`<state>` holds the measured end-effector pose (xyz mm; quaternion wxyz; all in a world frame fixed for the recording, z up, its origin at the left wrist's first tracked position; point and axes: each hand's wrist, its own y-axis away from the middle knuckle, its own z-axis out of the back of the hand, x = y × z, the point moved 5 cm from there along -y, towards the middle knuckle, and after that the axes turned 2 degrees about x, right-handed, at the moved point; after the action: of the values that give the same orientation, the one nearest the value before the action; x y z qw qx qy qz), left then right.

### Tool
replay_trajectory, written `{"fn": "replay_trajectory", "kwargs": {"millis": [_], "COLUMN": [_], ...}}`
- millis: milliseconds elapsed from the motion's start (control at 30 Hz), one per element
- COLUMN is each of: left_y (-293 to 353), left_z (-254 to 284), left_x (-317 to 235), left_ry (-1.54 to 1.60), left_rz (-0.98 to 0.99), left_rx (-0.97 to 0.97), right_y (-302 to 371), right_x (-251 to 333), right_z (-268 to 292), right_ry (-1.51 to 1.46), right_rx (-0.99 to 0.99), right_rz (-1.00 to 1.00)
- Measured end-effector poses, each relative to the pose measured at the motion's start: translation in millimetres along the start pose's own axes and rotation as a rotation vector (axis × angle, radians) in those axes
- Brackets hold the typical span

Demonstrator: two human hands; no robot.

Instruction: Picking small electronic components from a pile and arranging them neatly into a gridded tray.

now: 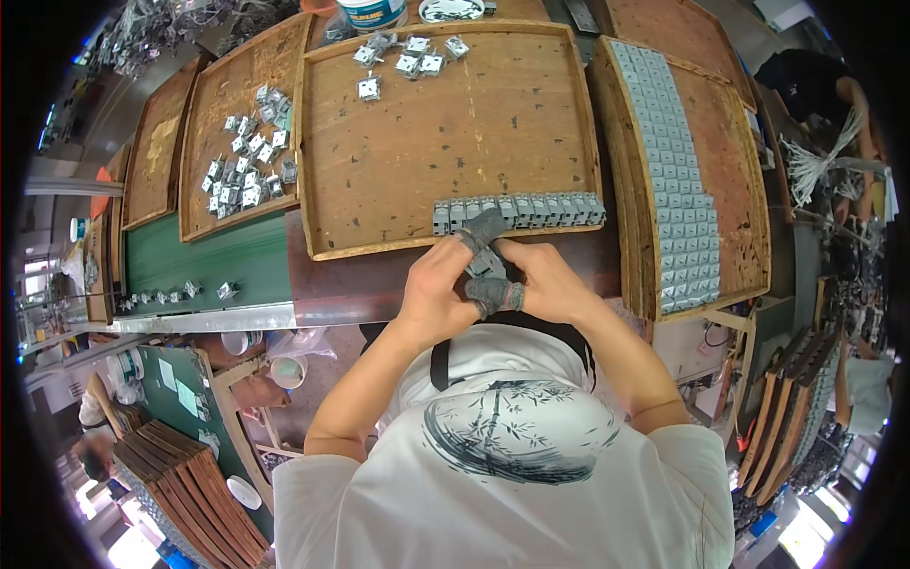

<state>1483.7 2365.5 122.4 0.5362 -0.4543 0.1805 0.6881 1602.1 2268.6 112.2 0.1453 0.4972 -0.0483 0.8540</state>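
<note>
My left hand [436,286] and my right hand [553,280] meet in front of me, just past the near edge of a shallow wooden tray [445,123]. Grey cloth covers some of the fingertips. Pinched between both hands is a small grey metal part [486,264], largely hidden by the fingers. Just beyond them, a row of similar metal parts [531,209] stands side by side along the tray's near right edge. Several more loose metal parts [413,59] lie at the tray's far side.
To the left, another wooden tray [213,119] holds a pile of loose metal parts [248,161]. A green conveyor belt [209,261] carries several parts. On the right, stacked trays [725,171] bear neat rows of metal blocks [668,142]. A white-and-blue bucket [373,13] stands at the back.
</note>
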Motion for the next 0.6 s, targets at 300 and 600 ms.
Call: {"fn": "replay_trajectory", "kwargs": {"millis": [300,600], "left_y": [-13,-5], "left_z": [-6,59], "left_x": [-2,139], "left_ry": [-0.179,0.087], "left_rz": [-0.178,0.517], "left_rx": [0.105,0.011], "right_y": [18,120], "right_x": [-10,-169], "right_z": [29,270], "right_ry": [0.1,0.838], "right_rx": [0.075,-0.813], "right_rz": [-0.122,-0.625]}}
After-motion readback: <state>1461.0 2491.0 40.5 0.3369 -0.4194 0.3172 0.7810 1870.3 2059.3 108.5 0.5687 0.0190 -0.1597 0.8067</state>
